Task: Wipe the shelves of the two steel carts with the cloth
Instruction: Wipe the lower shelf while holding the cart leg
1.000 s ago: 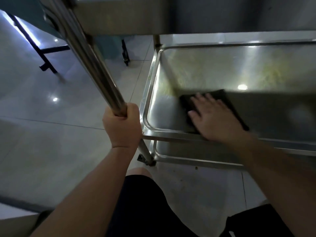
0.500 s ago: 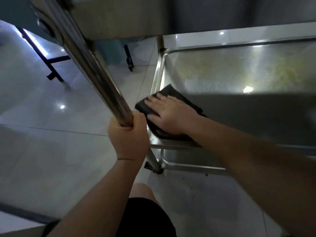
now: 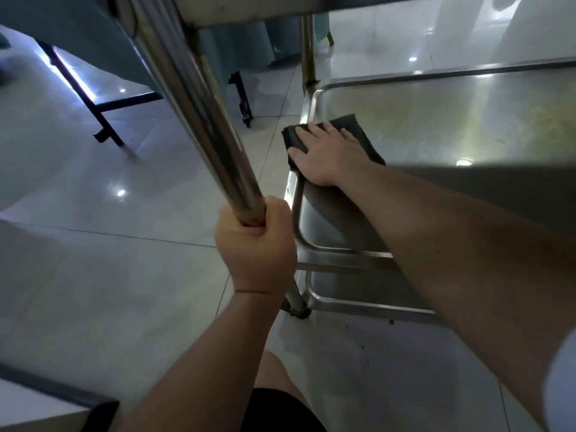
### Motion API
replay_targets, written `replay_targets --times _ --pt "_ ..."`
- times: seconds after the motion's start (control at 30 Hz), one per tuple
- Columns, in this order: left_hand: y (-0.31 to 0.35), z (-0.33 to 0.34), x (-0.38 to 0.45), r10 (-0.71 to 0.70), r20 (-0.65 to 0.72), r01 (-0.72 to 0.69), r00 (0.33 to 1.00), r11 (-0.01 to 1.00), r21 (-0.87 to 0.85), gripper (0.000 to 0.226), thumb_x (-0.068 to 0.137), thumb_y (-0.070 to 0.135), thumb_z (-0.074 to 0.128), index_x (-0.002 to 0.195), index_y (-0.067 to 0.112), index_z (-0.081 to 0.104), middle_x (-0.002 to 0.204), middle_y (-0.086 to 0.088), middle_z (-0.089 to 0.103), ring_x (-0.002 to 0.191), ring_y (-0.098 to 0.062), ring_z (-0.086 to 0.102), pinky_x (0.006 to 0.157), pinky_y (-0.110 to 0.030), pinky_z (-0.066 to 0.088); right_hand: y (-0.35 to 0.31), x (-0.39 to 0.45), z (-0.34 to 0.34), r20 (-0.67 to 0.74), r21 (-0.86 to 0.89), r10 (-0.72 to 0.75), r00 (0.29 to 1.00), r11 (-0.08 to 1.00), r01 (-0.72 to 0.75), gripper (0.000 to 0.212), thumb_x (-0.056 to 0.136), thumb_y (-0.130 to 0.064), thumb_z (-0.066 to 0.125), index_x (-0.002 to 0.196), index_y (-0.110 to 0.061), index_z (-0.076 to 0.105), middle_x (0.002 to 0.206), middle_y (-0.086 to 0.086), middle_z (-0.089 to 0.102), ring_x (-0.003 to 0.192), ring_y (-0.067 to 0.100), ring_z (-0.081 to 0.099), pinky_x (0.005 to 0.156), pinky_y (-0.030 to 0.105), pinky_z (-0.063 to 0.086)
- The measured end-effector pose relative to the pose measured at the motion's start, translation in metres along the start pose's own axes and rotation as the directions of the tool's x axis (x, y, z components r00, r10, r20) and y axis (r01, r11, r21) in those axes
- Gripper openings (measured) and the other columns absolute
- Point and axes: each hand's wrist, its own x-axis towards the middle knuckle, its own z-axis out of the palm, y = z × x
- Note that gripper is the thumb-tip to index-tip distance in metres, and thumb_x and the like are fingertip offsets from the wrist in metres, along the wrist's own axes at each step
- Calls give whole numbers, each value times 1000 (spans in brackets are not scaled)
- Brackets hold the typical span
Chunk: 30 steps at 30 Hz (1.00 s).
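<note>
Steel shelf (image 3: 436,126) wiping is underway: the flat right hand (image 3: 324,154) presses the dark cloth (image 3: 358,132) at frame centre (left rim), the left hand (image 3: 255,244) grips a post (image 3: 199,113); next, probably sweep rightward.

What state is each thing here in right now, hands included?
Left hand: grips the cart post.
Post: upright, held.
Right hand: flat, fingers straight, pressing the cloth.
Cloth: folded, lying over the shelf's left rim.
Shelf: shiny, with yellowish smears.
Lower shelf: mostly hidden.
</note>
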Motion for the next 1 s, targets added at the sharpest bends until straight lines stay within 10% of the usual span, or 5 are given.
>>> replay_targets --times 0.53,0.83,1.0 --pt "12 2 2 -82 -42 84 996 996 38 21 81 28 58 65 24 45 53 16 49 49 -1 47 49 -11 38 -11 -148 24 148 85 -379 914 925 370 66 105 -64 26 165 -44 7 172 -21 1 159 6 -4 129 38 -3" --pt "20 -5 0 -237 -7 236 971 964 119 34 79 35 58 82 2 55 69 -18 59 55 -13 55 47 -21 45 37 -203 20 58 -17 -359 932 933 360 67 102 -61 44 162 -45 20 171 -21 12 159 6 4 129 37 4" --pt "25 -15 -9 -318 70 296 945 929 223 26 90 47 63 97 23 58 76 0 60 61 -11 58 60 -43 57 84 -230 16 19 -64 -272 962 960 272 66 102 -65 39 162 -46 18 171 -23 11 159 4 4 129 35 3"
